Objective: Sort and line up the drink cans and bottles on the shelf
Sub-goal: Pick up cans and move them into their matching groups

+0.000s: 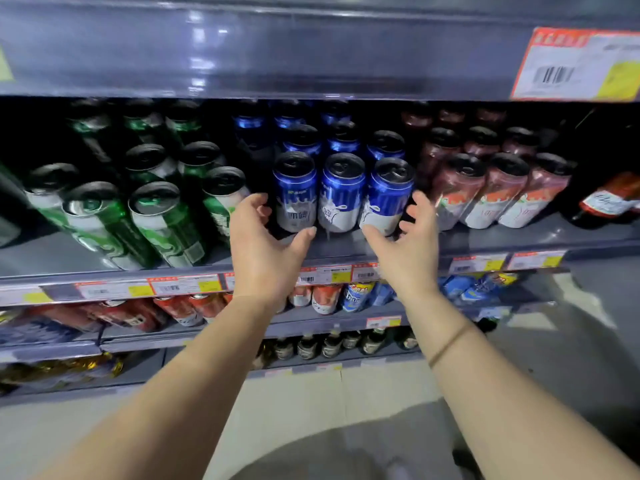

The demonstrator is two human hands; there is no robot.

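Note:
Three blue and white cans stand in a front row on the grey shelf (346,251): left (295,188), middle (341,192), right (386,199), with more blue cans behind. My left hand (266,237) is open beside the left can, fingers curled near its side, thumb under the row's front. My right hand (405,237) is open beside the right can, fingers spread at its right side. Neither hand holds a can. Green cans (162,220) fill the left part of the shelf and dark red cans (491,192) the right part.
A dark bottle with a red label (609,199) lies on its side at the far right. The upper shelf's edge (311,53) hangs over the cans, with a price tag (575,64). Price tags (183,285) line the front rail. Lower shelves hold red cans (180,308) and bottles (329,344).

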